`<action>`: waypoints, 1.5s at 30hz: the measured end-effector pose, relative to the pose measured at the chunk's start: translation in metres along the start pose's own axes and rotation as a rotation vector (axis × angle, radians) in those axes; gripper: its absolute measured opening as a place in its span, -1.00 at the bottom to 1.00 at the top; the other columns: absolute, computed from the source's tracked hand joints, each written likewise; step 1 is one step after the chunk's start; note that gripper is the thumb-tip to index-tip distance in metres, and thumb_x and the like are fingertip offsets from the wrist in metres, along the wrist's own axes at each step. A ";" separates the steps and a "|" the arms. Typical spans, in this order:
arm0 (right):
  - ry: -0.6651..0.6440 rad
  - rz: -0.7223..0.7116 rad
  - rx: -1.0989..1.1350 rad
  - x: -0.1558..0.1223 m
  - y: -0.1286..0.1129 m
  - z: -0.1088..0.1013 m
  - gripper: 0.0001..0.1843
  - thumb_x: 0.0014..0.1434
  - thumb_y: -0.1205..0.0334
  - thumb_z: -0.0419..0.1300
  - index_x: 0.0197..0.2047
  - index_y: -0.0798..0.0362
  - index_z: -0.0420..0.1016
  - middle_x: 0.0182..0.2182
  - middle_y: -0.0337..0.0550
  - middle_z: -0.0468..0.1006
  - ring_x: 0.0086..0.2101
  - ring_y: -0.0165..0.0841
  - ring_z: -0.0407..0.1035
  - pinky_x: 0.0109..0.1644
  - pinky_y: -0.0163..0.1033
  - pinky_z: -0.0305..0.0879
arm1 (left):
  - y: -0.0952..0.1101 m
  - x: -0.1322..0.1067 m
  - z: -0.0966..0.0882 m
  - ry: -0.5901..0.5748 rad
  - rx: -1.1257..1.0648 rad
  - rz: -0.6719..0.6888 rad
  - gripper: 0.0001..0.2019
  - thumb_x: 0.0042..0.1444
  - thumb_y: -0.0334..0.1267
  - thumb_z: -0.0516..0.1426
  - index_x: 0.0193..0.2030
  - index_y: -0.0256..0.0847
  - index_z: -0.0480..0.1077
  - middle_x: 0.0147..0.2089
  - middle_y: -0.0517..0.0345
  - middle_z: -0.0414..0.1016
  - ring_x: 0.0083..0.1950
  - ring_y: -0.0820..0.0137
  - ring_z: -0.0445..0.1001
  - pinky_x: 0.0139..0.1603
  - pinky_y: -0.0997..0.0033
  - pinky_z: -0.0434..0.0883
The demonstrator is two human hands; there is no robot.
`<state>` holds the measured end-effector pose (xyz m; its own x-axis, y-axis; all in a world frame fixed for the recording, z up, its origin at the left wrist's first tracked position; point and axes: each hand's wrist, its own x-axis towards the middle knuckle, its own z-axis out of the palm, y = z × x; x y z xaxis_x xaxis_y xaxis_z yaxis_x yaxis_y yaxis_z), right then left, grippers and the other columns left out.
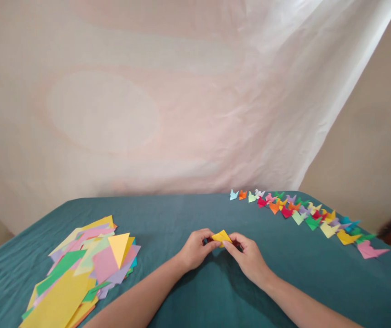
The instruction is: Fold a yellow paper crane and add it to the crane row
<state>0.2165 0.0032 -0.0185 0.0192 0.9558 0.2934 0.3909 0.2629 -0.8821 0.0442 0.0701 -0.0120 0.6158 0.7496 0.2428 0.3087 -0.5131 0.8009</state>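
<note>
Your left hand [197, 249] and right hand [249, 258] pinch the small, folded yellow paper piece [222, 236] between their fingers [212, 246]; uneven pressure could crumple or skew it.

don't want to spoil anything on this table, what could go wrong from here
The yellow paper is small and pinched between the left hand and right hand, so a slip might crease it. The loose pile lies beside the left arm, so a sweep could scatter it. The birds at right are close together, so one knock might shift several.
</note>
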 end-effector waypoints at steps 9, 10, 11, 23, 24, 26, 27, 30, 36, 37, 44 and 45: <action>0.078 -0.178 -0.267 -0.002 0.003 0.002 -0.85 0.17 0.25 0.06 -0.39 0.06 0.41 -0.45 -0.18 0.44 -0.40 -0.33 0.30 -0.30 -0.27 0.20 | 0.003 -0.002 0.000 0.114 -0.025 0.146 -0.78 0.00 -0.22 0.24 -0.19 -0.20 0.44 -0.22 0.13 0.46 -0.17 0.38 0.36 -0.19 0.46 0.27; 0.090 -0.229 -0.314 -0.002 0.004 0.002 -0.87 0.16 0.28 0.07 -0.39 0.05 0.40 -0.45 -0.17 0.44 -0.39 -0.33 0.30 -0.29 -0.26 0.19 | 0.005 -0.003 0.000 0.124 -0.023 0.174 -0.82 0.02 -0.23 0.23 -0.22 -0.20 0.44 -0.24 0.12 0.47 -0.16 0.37 0.37 -0.16 0.44 0.28; 0.106 -0.279 -0.357 -0.003 0.004 0.003 -0.89 0.14 0.31 0.07 -0.39 0.05 0.40 -0.44 -0.17 0.44 -0.38 -0.32 0.30 -0.27 -0.25 0.19 | 0.005 -0.003 0.000 0.133 -0.017 0.198 -0.86 0.05 -0.23 0.21 -0.25 -0.20 0.45 -0.26 0.12 0.47 -0.17 0.38 0.38 -0.13 0.42 0.28; 0.036 -0.559 -0.686 -0.007 -0.003 -0.002 -0.83 0.15 0.45 0.04 -0.35 0.06 0.42 -0.41 -0.15 0.47 -0.35 -0.33 0.30 -0.22 -0.19 0.13 | 0.003 -0.007 -0.016 -0.021 0.407 0.365 -0.88 0.15 -0.23 0.11 -0.27 -0.16 0.45 -0.16 0.11 0.47 -0.12 0.36 0.39 -0.08 0.37 0.24; 0.009 -0.563 -0.714 -0.007 -0.003 0.000 -0.82 0.16 0.45 0.03 -0.35 0.06 0.43 -0.42 -0.15 0.47 -0.36 -0.33 0.30 -0.22 -0.19 0.13 | 0.004 -0.007 -0.016 -0.047 0.422 0.360 -0.89 0.14 -0.22 0.12 -0.28 -0.16 0.45 -0.17 0.13 0.48 -0.12 0.36 0.40 -0.08 0.38 0.24; -0.030 -0.569 -0.746 -0.008 -0.002 0.003 -0.81 0.18 0.43 0.02 -0.34 0.05 0.44 -0.42 -0.15 0.47 -0.37 -0.34 0.30 -0.24 -0.20 0.13 | 0.004 -0.007 -0.016 -0.092 0.462 0.359 -0.91 0.12 -0.25 0.13 -0.30 -0.16 0.44 -0.21 0.15 0.49 -0.14 0.38 0.42 -0.09 0.40 0.24; -0.044 -0.565 -0.751 -0.008 -0.001 0.005 -0.81 0.18 0.42 0.03 -0.33 0.05 0.44 -0.42 -0.15 0.46 -0.37 -0.34 0.31 -0.24 -0.21 0.14 | 0.003 -0.007 -0.017 -0.109 0.491 0.366 -0.93 0.12 -0.29 0.12 -0.32 -0.17 0.44 -0.23 0.16 0.50 -0.15 0.39 0.43 -0.09 0.41 0.23; -0.058 -0.523 -0.723 -0.006 0.000 0.007 -0.85 0.17 0.39 0.06 -0.31 0.04 0.44 -0.40 -0.14 0.47 -0.35 -0.33 0.33 -0.23 -0.22 0.18 | 0.000 -0.006 -0.018 -0.145 0.586 0.405 -0.90 0.09 -0.42 0.08 -0.33 -0.19 0.41 -0.27 0.17 0.50 -0.17 0.41 0.44 -0.07 0.42 0.22; -0.043 -0.427 -0.665 -0.005 0.005 -0.003 -0.79 0.14 0.42 0.06 -0.21 0.03 0.46 -0.32 -0.12 0.50 -0.31 -0.30 0.37 -0.20 -0.20 0.24 | 0.000 -0.005 -0.023 -0.236 0.646 0.421 -0.81 0.06 -0.49 0.03 -0.26 -0.19 0.39 -0.17 0.15 0.50 -0.13 0.41 0.44 -0.03 0.42 0.24; -0.039 -0.425 -0.661 -0.004 0.006 -0.006 -0.77 0.14 0.43 0.04 -0.20 0.02 0.47 -0.31 -0.12 0.51 -0.31 -0.30 0.37 -0.20 -0.20 0.24 | 0.001 -0.005 -0.024 -0.249 0.635 0.425 -0.78 0.05 -0.50 0.02 -0.23 -0.18 0.40 -0.14 0.14 0.49 -0.09 0.40 0.43 0.00 0.41 0.23; -0.150 -0.559 -0.696 -0.001 0.015 -0.023 -0.68 0.13 0.45 0.02 -0.17 0.00 0.52 -0.31 -0.11 0.52 -0.31 -0.33 0.38 -0.20 -0.20 0.24 | 0.006 -0.010 -0.028 -0.271 0.526 0.430 -0.67 0.04 -0.39 0.03 -0.05 -0.14 0.41 -0.02 0.06 0.45 0.00 0.27 0.39 0.10 0.27 0.19; -0.166 -0.578 -0.704 -0.001 0.015 -0.024 -0.67 0.13 0.45 0.02 -0.15 0.00 0.52 -0.31 -0.11 0.52 -0.31 -0.33 0.37 -0.19 -0.19 0.24 | 0.005 -0.010 -0.028 -0.270 0.515 0.431 -0.69 0.07 -0.34 0.04 -0.04 -0.14 0.41 -0.02 0.05 0.45 0.01 0.26 0.38 0.10 0.26 0.19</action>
<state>0.2443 0.0028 -0.0234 -0.4638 0.7219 0.5136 0.7688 0.6160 -0.1717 0.0196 0.0718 0.0048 0.8969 0.3408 0.2819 0.2596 -0.9216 0.2885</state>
